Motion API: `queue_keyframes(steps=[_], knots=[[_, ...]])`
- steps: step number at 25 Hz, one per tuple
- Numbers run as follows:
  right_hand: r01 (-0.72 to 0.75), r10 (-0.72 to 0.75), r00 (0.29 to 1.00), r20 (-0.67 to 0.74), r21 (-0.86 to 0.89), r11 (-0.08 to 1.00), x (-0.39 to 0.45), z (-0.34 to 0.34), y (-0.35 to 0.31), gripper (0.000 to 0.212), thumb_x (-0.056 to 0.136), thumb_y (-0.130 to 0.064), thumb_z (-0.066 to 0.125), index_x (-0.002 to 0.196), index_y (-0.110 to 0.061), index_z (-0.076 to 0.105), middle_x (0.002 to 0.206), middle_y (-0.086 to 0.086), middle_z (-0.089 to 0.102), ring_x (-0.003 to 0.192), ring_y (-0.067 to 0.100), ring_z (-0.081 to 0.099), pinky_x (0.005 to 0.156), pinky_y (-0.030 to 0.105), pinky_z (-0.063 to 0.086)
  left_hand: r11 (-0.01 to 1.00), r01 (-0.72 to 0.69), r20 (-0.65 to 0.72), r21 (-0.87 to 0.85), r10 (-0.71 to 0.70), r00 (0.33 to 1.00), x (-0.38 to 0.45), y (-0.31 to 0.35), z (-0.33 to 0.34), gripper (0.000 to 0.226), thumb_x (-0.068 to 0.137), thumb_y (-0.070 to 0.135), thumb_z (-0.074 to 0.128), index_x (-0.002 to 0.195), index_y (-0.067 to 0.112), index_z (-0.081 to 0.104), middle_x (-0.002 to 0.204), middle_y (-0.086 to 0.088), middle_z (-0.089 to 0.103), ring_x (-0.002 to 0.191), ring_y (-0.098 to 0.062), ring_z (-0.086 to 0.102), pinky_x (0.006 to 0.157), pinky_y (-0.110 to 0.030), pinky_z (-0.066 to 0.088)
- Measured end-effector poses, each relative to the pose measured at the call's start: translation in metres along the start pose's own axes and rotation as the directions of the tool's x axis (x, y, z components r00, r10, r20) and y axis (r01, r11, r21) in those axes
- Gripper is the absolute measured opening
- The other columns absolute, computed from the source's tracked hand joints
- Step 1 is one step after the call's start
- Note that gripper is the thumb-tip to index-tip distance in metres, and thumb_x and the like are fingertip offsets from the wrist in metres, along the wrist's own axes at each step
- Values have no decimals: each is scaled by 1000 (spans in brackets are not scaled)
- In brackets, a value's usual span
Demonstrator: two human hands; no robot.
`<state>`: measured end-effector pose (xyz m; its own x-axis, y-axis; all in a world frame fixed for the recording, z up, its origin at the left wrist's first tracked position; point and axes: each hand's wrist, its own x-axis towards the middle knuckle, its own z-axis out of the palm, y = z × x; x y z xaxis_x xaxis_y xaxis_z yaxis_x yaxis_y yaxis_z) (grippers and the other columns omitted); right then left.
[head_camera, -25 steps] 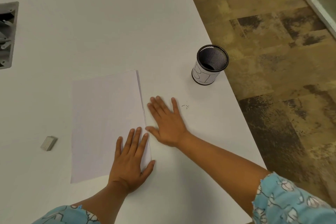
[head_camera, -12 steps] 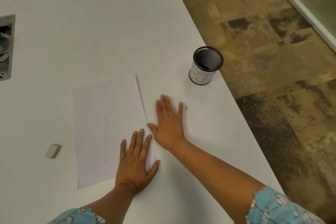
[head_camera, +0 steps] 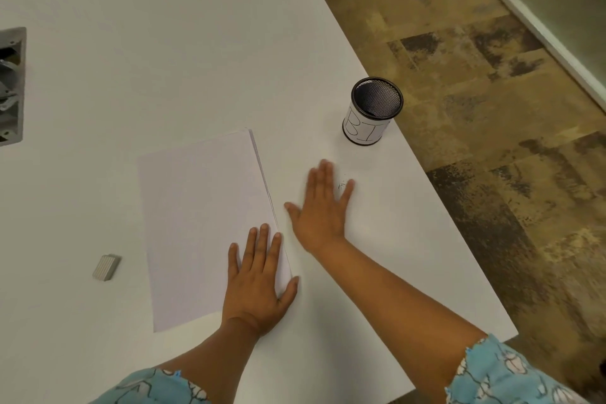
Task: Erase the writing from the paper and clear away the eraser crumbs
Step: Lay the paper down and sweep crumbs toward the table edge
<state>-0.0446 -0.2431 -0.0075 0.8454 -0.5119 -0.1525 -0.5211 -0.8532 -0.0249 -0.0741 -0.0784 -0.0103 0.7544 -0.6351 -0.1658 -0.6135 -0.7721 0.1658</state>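
A thin stack of blank white paper lies on the white table. My left hand rests flat, fingers spread, on the paper's near right corner. My right hand lies flat on the table just right of the paper, fingers apart and slightly blurred. A few dark eraser crumbs sit on the table between its ring and little fingers. A grey eraser lies on the table to the left of the paper, away from both hands.
A black mesh cup with a white label stands near the table's right edge, beyond my right hand. A grey metal cable hatch is set in the table at far left. Patterned brown floor lies past the right edge.
My right hand has slid to the right across the table, away from the paper's edge, reaching the crumbs. My left hand stays flat on the paper's corner.
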Motion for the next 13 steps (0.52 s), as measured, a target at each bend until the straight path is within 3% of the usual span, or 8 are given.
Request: queue_keyframes(steps=[2,5,6,9,10,13], knots=[[132,-134,990,33,47,990,-3,1,0,78,89,-60,15,142,-6,-6,154,13,-9,140,22,-16,105,58,-18,1000,3,-1,-1,-3,1000,0,1,0,76,87,61,18,146,14,21,154,-10,16,141,-30,16,110,-49,7],[-31,30,998,50,9,999,7,-4,18,86,84,-67,8,141,-3,-6,154,13,-8,140,23,-17,105,55,-19,1000,-1,-5,-11,1,1000,0,0,1,76,87,63,14,146,15,17,154,-9,13,141,-30,13,110,-48,4],[-22,22,999,28,23,999,4,-6,22,86,84,-66,7,141,-3,-5,153,14,-8,140,24,-17,106,54,-18,1000,-5,-6,-9,5,1000,0,0,1,76,87,63,13,146,15,17,154,-9,13,141,-30,13,110,-48,4],[343,-347,937,32,87,935,-23,-2,25,78,88,-61,13,143,-8,0,154,11,-6,140,21,-15,112,52,-12,1000,-6,-3,-15,6,1000,-1,0,1,77,87,62,13,146,13,20,154,-9,15,142,-29,12,110,-48,5],[389,-395,917,55,97,916,-28,-1,27,76,89,-60,16,143,-9,-1,154,10,-6,140,19,-15,112,51,-12,1000,-4,-5,-22,4,1000,-1,0,1,77,87,62,14,146,13,20,154,-9,14,143,-27,8,110,-48,5],[280,-272,960,-72,168,945,-11,-8,40,74,90,-57,21,144,-10,0,154,9,-7,140,20,-16,112,49,-12,1000,-2,-27,-27,1,1000,0,-2,4,76,87,62,16,147,14,17,155,-8,12,143,-22,-2,111,-47,2]])
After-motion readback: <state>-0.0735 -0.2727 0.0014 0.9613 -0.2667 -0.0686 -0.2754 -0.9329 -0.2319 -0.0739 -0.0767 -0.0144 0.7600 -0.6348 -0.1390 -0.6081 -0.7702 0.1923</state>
